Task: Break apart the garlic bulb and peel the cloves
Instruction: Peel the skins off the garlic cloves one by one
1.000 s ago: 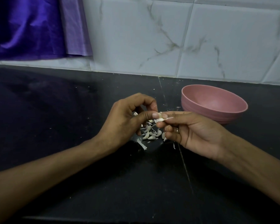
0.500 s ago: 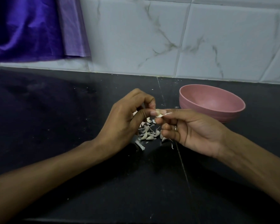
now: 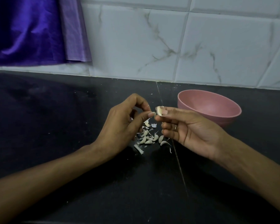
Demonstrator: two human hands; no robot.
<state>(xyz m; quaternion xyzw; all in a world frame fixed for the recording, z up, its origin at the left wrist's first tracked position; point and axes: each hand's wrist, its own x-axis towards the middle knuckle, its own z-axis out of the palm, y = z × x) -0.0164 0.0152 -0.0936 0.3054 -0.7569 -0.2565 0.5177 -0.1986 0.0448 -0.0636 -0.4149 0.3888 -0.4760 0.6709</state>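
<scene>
dim, bluish light; soft sheen on the dark counter (image 3: 71,110); wall tiles (image 3: 217,46) bow at the edges; mostly sharp.

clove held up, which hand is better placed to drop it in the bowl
Right. The right hand already pinches the clove and is beside the bowl; the left hand is farther away.

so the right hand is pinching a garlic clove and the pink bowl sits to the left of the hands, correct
Not quite. The right hand does pinch the garlic clove, but the pink bowl sits to the right of the hands, behind the right hand, as the head view shows.
</scene>
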